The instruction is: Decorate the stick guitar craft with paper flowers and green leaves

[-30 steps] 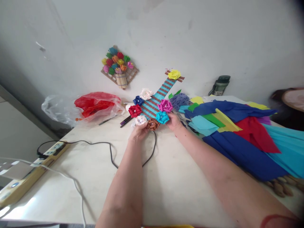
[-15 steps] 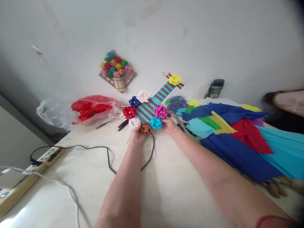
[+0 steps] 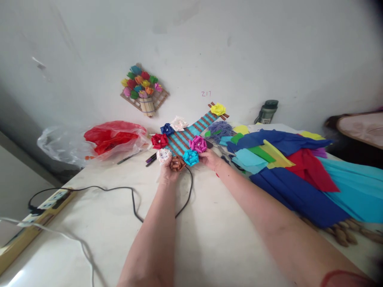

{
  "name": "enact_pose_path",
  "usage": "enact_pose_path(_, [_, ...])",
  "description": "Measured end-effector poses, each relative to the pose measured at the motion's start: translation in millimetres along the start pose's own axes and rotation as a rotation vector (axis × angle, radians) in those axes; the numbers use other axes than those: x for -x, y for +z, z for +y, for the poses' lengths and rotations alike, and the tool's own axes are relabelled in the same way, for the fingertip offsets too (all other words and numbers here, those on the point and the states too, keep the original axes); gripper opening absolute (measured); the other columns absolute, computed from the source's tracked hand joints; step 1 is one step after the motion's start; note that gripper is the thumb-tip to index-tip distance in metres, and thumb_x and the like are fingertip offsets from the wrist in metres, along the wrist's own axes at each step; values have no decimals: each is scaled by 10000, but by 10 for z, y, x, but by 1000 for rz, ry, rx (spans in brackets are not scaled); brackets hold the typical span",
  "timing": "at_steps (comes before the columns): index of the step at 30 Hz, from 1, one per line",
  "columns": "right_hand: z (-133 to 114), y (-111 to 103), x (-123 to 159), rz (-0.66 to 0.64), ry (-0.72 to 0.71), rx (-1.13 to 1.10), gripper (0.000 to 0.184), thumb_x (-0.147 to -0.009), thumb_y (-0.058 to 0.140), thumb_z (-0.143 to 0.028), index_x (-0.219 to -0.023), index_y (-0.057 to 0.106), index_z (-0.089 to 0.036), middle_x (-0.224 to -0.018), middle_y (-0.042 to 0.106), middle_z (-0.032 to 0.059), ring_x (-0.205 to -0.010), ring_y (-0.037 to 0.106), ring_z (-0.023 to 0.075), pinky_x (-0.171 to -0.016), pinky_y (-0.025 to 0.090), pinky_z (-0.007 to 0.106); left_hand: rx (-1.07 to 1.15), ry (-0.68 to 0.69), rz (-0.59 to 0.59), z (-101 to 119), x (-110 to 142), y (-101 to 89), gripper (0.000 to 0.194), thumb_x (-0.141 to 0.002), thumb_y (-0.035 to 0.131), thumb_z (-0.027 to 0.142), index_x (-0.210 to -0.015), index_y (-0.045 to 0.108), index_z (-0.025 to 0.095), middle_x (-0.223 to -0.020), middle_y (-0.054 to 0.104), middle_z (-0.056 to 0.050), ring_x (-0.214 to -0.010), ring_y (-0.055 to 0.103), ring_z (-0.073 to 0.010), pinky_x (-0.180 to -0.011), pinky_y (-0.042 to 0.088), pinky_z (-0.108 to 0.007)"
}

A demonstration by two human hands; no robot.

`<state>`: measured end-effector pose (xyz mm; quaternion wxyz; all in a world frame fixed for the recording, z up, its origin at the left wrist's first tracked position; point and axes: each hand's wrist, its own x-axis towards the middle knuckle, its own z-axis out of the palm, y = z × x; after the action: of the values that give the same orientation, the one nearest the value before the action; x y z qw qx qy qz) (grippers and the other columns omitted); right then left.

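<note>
Both my hands hold a guitar-shaped craft (image 3: pixel 186 134) of blue and brown striped sticks, its neck pointing up and away to a yellow paper flower (image 3: pixel 218 109). Paper flowers in red, dark blue, white, pink, cyan and brown ring its body. My left hand (image 3: pixel 166 172) grips the near left edge beside the brown flower (image 3: pixel 177 163). On the near right edge, by the cyan flower (image 3: pixel 190 157), my right hand (image 3: pixel 210 158) is closed on the craft. The craft is tilted low over the white table (image 3: pixel 209 231).
Sheets of coloured paper (image 3: pixel 293 167) spread over the table's right side. A black cable (image 3: pixel 131 199) runs to a power strip (image 3: pixel 44 207) at the left. Red and clear plastic bags (image 3: pixel 113 135) lie at the back left. A flower craft (image 3: pixel 143 89) hangs on the wall; a dark bottle (image 3: pixel 266 111) stands behind.
The guitar craft has tipped down from leaning up toward the wall to lying lower over the table. Both hands kept their grip on it and shifted slightly left.
</note>
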<state>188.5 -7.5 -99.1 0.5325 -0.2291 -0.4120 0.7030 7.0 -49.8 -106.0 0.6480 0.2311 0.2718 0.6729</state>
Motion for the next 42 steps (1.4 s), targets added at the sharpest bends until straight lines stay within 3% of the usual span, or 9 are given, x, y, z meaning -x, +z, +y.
enact_pose_path(6, [-6,-1,7,-1,-43,18,228,-559,638,-93,-767,620,-185,-680,668,-6,-672,633,172,-633,507,312,-3,4,-54,9,95,42,160,-683,663,289,-790,568,219,-702,623,-12,-676,631,-167,-698,533,-343])
enact_pose_path(11, [-76,-34,44,-25,-50,18,214,-553,643,-98,-743,596,-185,-699,673,9,-727,635,190,-626,504,313,54,83,-102,59,130,14,340,-700,617,533,-862,584,235,-808,650,-39,-769,641,-212,-671,535,-352])
enact_pose_path(15, [-112,-59,62,-34,-44,46,203,-553,614,-69,-718,583,-183,-661,659,7,-674,623,176,-562,488,286,158,177,-11,137,99,-16,149,-714,648,336,-776,585,215,-720,640,-5,-659,622,-141,-599,516,-254])
enact_pose_path(18, [-125,-77,65,-12,-54,38,246,-529,593,-39,-730,597,-180,-643,653,-3,-599,596,145,-517,467,254,117,111,25,206,104,-23,87,-668,644,183,-729,581,182,-660,623,-8,-574,599,-113,-492,468,-203])
enact_pose_path(23, [-162,-110,72,-13,-52,63,273,-530,582,-50,-766,624,-180,-686,673,1,-578,588,134,-522,474,255,20,77,55,284,162,22,91,-659,636,163,-732,584,170,-616,620,-25,-547,606,-156,-485,488,-257])
enact_pose_path(29, [-193,-107,99,-19,-20,119,275,-529,591,-62,-773,645,-176,-762,694,17,-644,617,146,-565,489,262,-55,68,103,265,124,-10,167,-594,676,72,-716,584,141,-558,600,4,-454,565,-129,-461,479,-250])
enact_pose_path(33, [-190,-111,99,-32,-10,138,267,-531,612,-75,-775,660,-173,-791,700,20,-661,619,148,-578,491,268,-115,89,68,231,73,-83,225,-551,704,52,-713,571,133,-585,614,-3,-487,594,-138,-505,493,-255])
enact_pose_path(42, [-159,-130,68,-27,-24,161,218,-543,630,-92,-744,667,-167,-710,684,12,-617,608,149,-569,488,280,-131,131,131,229,59,-66,228,-529,668,52,-706,566,154,-612,631,-1,-522,610,-151,-618,524,-302])
